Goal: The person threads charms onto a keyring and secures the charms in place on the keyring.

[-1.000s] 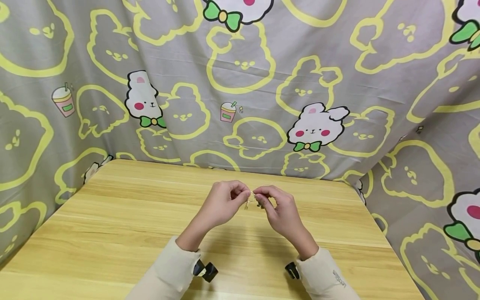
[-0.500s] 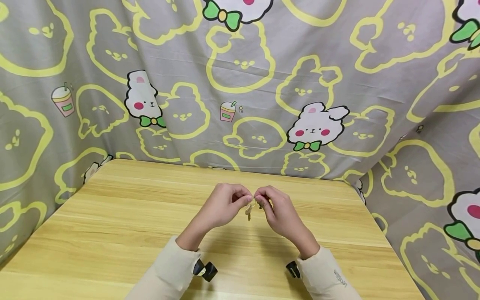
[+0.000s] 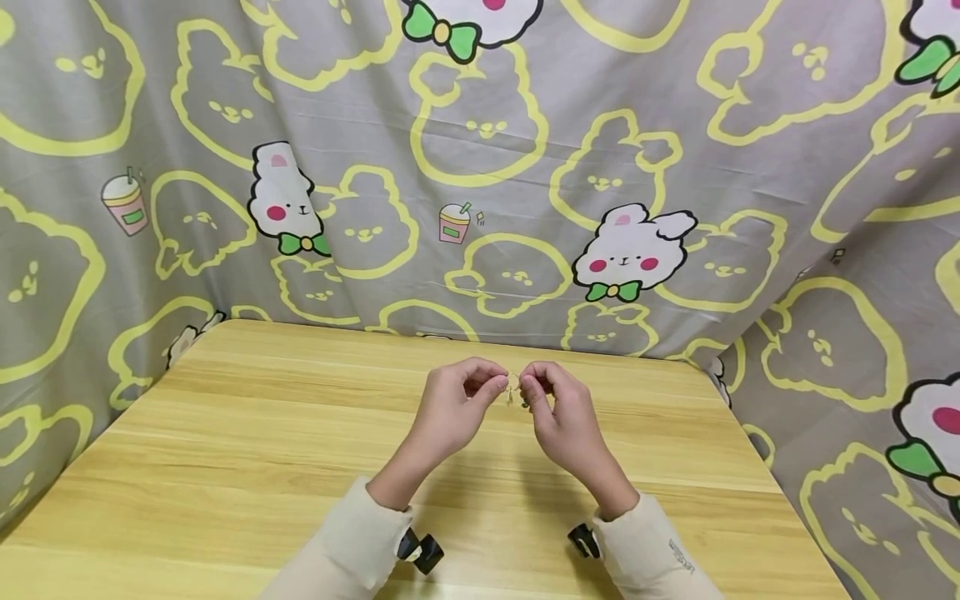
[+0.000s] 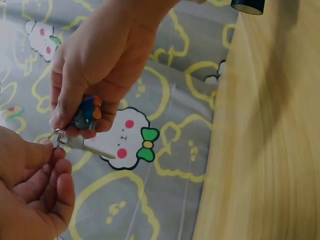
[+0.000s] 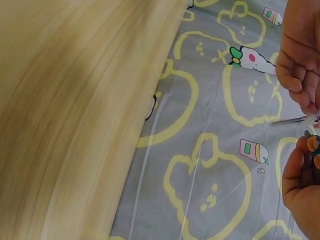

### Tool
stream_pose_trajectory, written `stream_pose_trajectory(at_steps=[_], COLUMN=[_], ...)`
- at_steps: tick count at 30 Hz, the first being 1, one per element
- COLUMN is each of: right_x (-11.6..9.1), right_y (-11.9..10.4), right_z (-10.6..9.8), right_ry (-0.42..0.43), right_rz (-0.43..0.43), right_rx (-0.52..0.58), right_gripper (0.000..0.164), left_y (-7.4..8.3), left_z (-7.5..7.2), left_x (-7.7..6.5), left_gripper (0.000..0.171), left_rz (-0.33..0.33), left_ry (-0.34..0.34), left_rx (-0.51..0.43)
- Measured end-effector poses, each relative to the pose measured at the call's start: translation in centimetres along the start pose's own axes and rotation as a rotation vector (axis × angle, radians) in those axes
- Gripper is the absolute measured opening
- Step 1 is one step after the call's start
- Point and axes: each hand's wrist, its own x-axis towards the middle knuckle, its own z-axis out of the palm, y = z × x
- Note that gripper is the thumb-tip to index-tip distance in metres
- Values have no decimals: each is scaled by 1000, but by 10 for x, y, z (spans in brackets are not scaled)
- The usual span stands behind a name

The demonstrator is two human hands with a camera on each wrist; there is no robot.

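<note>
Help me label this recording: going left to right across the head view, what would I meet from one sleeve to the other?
Left sleeve → left hand → key → right hand → right sleeve.

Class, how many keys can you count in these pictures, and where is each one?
1 key shows, by the metal ring between the left hand and the right hand. The fingers could be hiding others.

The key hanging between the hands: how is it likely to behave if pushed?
The key will probably stay stiff, judging by its straight, metallic-looking shape. It would likely swing rather than hold still, since it hangs from the ring and its far end is free.
</note>
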Motion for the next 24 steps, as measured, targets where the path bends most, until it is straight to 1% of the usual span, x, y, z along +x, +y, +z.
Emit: stream_pose_trajectory(at_steps=[3,7,10,11,13,18,21,24], right_x=[-1,-2,-2,-2,-1,-1,-1,-1], right_y=[1,3,3,3,3,3,2,2], right_z=[1,1,0,-1,-2,0,2,2], right_ry=[-16,-59,-70,-64,-40,40,61,59], right_rz=[-21,-74,-96,-99,-102,-83,-71,-68], right_rx=[-31,-89,-107,-109,-110,-99,-95,-96], right_gripper=[6,3,7,8,9,7,6,7], left_y=[0,1,1,1,1,0,-1,1], left_z=[0,-3,-5,-5,-3,5,8,7], left_x=[0,0,2,2,2,0,-1,-2], left_gripper=[9,10,11,11,11,16,14,12], left_rz=[45,91,104,100,76,-26,-49,-38], left_ry=[1,-62,-100,-100,-79,-19,1,13], left_rx=[32,109,136,131,114,1,-52,-55])
